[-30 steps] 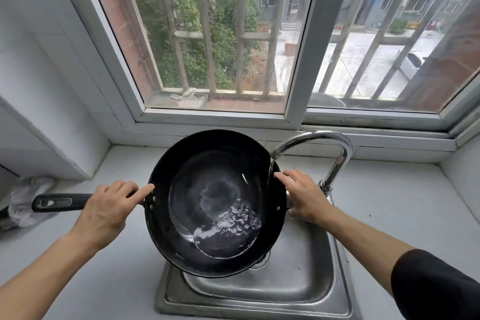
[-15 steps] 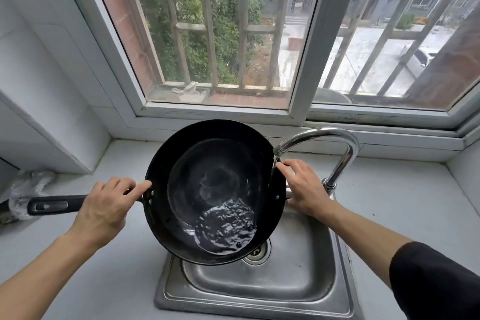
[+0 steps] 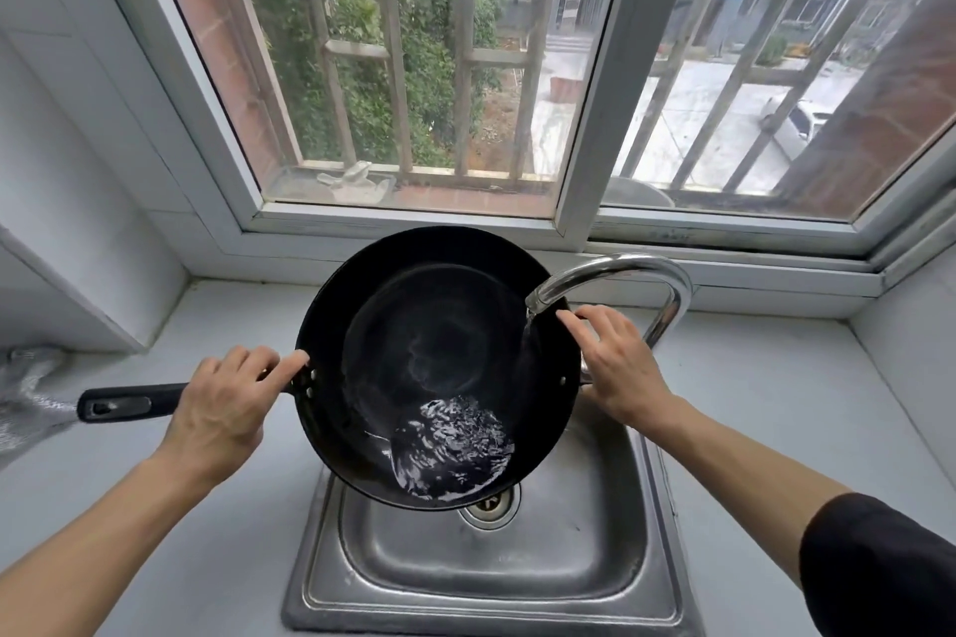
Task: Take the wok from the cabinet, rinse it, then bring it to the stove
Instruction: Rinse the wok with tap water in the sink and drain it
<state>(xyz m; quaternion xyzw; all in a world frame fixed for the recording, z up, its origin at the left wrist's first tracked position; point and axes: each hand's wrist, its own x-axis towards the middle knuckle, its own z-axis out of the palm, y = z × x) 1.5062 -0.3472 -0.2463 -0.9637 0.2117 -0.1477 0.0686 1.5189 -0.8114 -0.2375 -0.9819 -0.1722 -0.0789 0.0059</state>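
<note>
Far out beyond the left hand [image 3: 220,416], a crumpled clear plastic bag [image 3: 26,398] lies on the pale surface [image 3: 170,548], cut off by the picture's edge and too blurred to make out further. The left hand wraps the wok's long black handle [image 3: 129,402] near where it joins the pan, fingers curled over the top and forefinger stretched toward the rim; the part of the handle under the palm is hidden. Between the two hands the black wok [image 3: 437,367] hangs tilted over the steel sink [image 3: 584,585], water pooled at its near, low edge and partly covering the drain [image 3: 489,507]. The right hand [image 3: 618,370] grips the wok's opposite rim, thumb and fingers bent over the edge; whatever it clasps beneath is hidden. Just above that hand the chrome tap [image 3: 621,274] arches over, a thin stream running from its spout into the pan. The right forearm ends in a dark sleeve [image 3: 879,569], cut off at the corner.
</note>
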